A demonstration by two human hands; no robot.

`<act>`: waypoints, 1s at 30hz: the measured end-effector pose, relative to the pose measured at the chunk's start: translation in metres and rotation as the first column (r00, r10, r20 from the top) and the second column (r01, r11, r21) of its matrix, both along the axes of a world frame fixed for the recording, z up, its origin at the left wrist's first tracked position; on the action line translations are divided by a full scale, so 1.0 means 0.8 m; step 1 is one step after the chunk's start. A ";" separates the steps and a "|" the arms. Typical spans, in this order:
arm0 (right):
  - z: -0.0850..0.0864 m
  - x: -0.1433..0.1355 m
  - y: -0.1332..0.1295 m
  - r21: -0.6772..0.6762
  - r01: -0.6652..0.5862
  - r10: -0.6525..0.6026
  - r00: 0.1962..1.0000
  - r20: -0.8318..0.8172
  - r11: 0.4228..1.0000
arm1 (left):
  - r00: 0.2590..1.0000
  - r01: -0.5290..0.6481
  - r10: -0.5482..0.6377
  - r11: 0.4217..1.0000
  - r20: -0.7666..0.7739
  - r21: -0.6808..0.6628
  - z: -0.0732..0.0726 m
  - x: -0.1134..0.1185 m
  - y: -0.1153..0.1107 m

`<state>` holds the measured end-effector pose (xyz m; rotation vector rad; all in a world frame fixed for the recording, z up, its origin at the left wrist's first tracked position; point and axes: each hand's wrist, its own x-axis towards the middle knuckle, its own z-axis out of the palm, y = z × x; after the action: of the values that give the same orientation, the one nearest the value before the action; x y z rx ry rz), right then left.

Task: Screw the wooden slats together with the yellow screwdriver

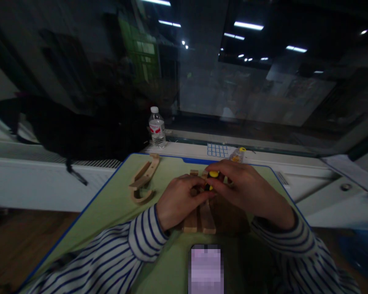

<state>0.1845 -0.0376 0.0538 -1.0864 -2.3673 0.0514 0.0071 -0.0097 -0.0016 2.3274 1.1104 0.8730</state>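
A small yellow-and-black object [214,174] is between the thumb and fingers of my right hand [243,183], just above the table. I cannot make out its kind. My left hand [179,200] meets it from the left, thumb and forefinger drawn together; whatever they pinch is hidden. Beneath both hands lie two long light wooden pieces [207,220], side by side, their middles covered by my fingers. Left of my left hand, more wooden parts [144,175] rest on the green tabletop [110,216], one of them curved like a hook.
A phone [206,269] with a blurred-out screen lies at the near edge. On the sill behind stand a water bottle [157,127] and a small clear container with a yellow top [237,155], beside a blue-gridded sheet [217,150]. A black bag [70,130] sits at left.
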 end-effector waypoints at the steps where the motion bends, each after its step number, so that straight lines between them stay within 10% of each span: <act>1: 0.000 0.000 0.000 -0.003 0.004 -0.004 1.000 0.005 1.000 | 1.000 -0.004 0.004 1.000 -0.009 0.005 0.001 0.000 0.000; 30: -0.003 0.003 0.005 0.119 0.038 -0.045 0.998 0.051 0.992 | 0.999 0.007 -0.008 1.000 -0.044 -0.022 -0.002 -0.001 0.000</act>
<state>0.1871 -0.0339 0.0513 -1.0922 -2.3619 -0.1325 0.0062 -0.0094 -0.0031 2.3413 1.1229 0.8065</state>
